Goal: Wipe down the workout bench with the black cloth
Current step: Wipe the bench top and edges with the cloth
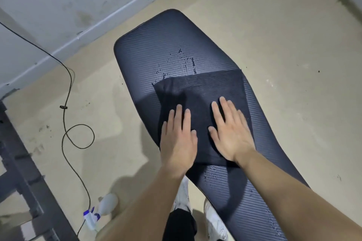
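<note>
The workout bench (156,45) is a long dark ribbed pad running from the upper middle to the lower right. Wet droplets (183,62) glisten on it beyond the cloth, and more lie near my forearms. The black cloth (211,88) is spread flat across the middle of the pad. My left hand (179,139) presses flat on the cloth's near left part, fingers extended. My right hand (231,133) lies flat on its near right part, fingers spread. Neither hand grips the cloth; both palms rest on top of it.
A white spray bottle (103,209) lies on the beige floor at lower left. A black cable (66,103) loops across the floor on the left. A dark metal frame (21,172) stands at far left. A grey wall (58,6) runs behind. My white shoes (213,219) are beneath the bench edge.
</note>
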Action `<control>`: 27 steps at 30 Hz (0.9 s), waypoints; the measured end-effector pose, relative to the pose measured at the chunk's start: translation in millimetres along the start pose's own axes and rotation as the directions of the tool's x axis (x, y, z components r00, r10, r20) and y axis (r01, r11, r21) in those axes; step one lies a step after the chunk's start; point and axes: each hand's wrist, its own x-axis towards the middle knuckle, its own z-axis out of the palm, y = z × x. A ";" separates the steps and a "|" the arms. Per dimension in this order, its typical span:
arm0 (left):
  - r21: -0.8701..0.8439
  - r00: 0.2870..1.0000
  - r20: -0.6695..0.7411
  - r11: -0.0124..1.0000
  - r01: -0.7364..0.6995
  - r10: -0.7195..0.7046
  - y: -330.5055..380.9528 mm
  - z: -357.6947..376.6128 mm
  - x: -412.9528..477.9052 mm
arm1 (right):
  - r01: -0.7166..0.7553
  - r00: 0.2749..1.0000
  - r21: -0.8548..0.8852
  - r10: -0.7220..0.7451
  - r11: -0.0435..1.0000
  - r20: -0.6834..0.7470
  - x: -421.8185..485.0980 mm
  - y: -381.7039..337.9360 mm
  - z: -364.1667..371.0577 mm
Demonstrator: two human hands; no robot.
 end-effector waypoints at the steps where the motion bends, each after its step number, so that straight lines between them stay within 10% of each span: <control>1: 0.018 1.000 0.019 1.000 0.009 -0.010 2.9 7.5 6.2 | -0.011 1.000 -0.013 0.011 1.000 0.017 8.1 -1.9 8.7; 27: 0.087 0.971 -0.239 0.996 0.008 0.013 -95.8 -52.9 275.6 | 0.093 0.977 -0.061 -0.103 0.994 -0.185 287.8 -80.8 -59.8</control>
